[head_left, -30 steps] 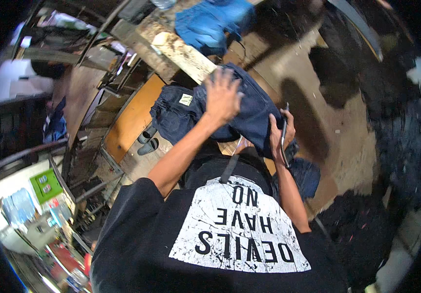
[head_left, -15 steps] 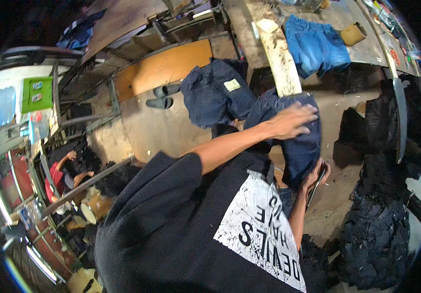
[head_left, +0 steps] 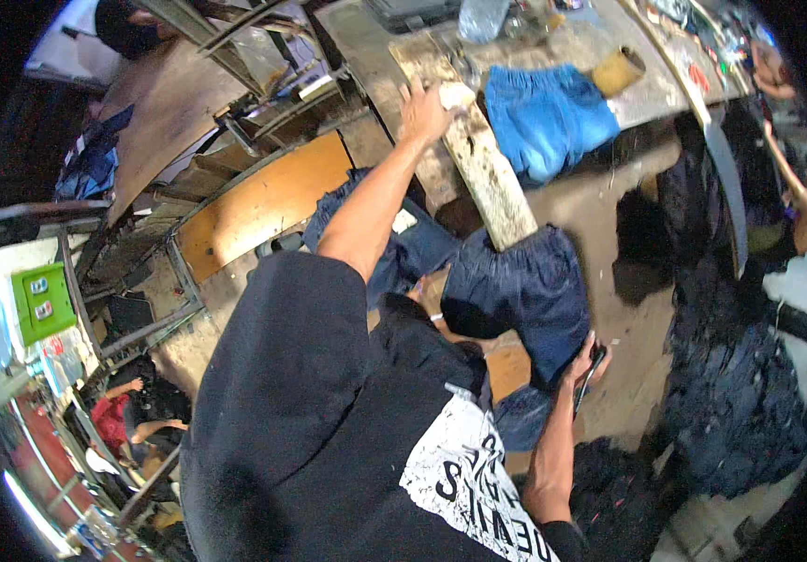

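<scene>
Dark blue denim shorts with a gathered waist hang at the near end of a worn, pale-stained wooden plank. My left hand is stretched out over the plank. Its fingers are apart, and its thumb side is against a small whitish block. At the lower edge of one leg of the shorts, my right hand is closed around a slim dark tool; its exact kind is hard to make out. Part of the tool is hidden by the fingers.
Lighter blue denim shorts lie on the table beside a brown cylindrical container. More dark denim sits behind my left arm. Heaped black cloth is at right. Other people are at work at the left and right edges.
My left hand has left the dark shorts and reached up the plank to the whitish block. My right hand stays by the leg with the tool. The whole view has shifted.
</scene>
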The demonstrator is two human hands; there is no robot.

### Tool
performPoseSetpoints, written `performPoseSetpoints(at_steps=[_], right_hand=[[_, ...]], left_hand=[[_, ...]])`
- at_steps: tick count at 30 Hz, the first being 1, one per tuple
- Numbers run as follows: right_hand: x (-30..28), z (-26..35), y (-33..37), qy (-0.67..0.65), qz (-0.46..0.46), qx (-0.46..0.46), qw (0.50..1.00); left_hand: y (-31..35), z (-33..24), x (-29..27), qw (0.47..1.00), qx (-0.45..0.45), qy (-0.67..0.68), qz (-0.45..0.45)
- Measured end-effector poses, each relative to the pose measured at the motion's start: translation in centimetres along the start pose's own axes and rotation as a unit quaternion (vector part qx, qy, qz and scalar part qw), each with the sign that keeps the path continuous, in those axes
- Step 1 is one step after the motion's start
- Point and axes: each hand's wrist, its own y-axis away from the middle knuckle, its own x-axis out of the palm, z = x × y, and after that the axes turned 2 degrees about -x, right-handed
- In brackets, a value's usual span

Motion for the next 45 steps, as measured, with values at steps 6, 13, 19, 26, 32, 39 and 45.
performPoseSetpoints(at_steps=[6, 13, 19, 26, 32, 39, 45], right_hand=[[-0.4, -1.9, -0.6, -0.096, 0.02, 0.022, 0.995], [-0.6, -1.1, -0.8, 0.004, -0.018, -0.014, 1.0], [-0.9, 0.5, -0.6, 0.028, -0.003, 0.027, 0.999], [-0.7, -0.3, -0.7, 0.012, -0.003, -0.006, 1.0], [-1.2, 0.3, -0.4, -0.005, 0.001, -0.021, 1.0], [-2.4, 1.6, -0.8, -0.072, 0.072, -0.007, 0.995], [-1.2, -1.2, -0.6, -0.221, 0.134, 0.0, 0.966]], left_hand=[[1.2, -3.6, -3.3, 0.992, 0.034, 0.115, 0.042], [17.0, -17.5, -4.6, 0.867, 0.117, 0.381, 0.3], [19.5, -19.1, -1.1, 0.848, 0.196, 0.336, 0.359], [19.9, -23.3, 0.5, 0.825, 0.236, 0.244, 0.452], [17.8, -22.8, 3.1, 0.754, 0.271, 0.201, 0.563], [19.0, -23.3, 0.6, 0.839, 0.208, 0.102, 0.493], [20.4, -22.1, 0.5, 0.827, 0.291, 0.173, 0.448]])
